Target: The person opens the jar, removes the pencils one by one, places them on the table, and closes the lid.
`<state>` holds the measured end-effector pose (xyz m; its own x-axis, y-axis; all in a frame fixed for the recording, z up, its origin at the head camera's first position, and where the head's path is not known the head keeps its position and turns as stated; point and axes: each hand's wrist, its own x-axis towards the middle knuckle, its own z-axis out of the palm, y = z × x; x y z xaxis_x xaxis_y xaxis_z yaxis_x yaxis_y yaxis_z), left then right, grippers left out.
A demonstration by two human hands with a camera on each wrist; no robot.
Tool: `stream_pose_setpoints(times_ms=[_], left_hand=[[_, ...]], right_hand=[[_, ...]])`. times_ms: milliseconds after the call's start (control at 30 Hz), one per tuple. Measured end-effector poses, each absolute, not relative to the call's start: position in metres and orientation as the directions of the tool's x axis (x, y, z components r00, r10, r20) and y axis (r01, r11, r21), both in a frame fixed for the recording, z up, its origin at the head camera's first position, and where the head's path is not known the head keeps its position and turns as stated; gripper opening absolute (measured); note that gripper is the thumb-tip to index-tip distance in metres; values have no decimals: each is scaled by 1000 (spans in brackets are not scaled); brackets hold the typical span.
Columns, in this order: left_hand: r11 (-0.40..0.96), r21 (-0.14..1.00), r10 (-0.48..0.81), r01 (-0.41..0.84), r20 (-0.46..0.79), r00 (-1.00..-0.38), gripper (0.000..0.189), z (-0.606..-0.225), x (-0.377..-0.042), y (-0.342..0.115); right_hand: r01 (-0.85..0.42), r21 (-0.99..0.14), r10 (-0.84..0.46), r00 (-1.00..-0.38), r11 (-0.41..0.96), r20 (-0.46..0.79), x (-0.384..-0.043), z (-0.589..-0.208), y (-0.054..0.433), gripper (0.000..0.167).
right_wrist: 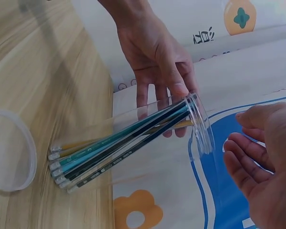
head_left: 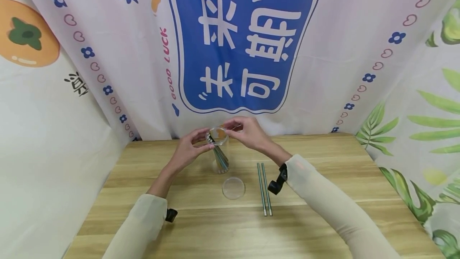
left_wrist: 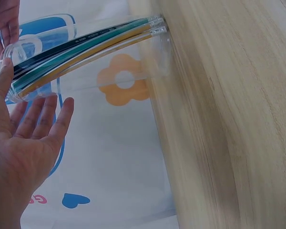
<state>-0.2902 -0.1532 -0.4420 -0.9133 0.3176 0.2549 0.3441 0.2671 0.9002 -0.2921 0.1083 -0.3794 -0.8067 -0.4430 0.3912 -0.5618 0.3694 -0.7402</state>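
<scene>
A tall clear plastic jar (head_left: 217,143) stands upright on the table, its top uncovered. Several pencils (right_wrist: 128,143) lean inside it, dark, green and yellow, with their eraser ends at the bottom. My left hand (head_left: 188,149) holds the jar near its rim, thumb on the near side and fingers behind. Just right of the rim is my right hand (head_left: 249,133), its fingers loosely bent. In the right wrist view that hand (right_wrist: 267,157) is apart from the jar's mouth, with nothing in its fingers.
A round clear lid (head_left: 233,188) lies on the wooden table (head_left: 201,223) in front of the jar. Two green pencils (head_left: 261,189) lie side by side to its right. A printed cloth (head_left: 334,51) hangs behind the table's back edge.
</scene>
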Motion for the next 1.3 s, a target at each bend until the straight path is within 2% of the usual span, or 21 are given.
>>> stream_pose_setpoints(times_ms=[833, 1100, 1300], left_hand=[[220, 921, 329, 323, 241, -913, 62, -440, -288, -155], [221, 919, 331, 328, 246, -911, 62, -440, -288, -155], [236, 911, 328, 338, 252, -910, 62, -441, -289, -154]], right_hand=[[-591, -686, -559, -767, 425, 315, -307, -371, 75, 20], [-596, -643, -583, -765, 481, 272, -308, -369, 71, 19], [-631, -571, -610, -747, 526, 265, -311, -370, 66, 15]])
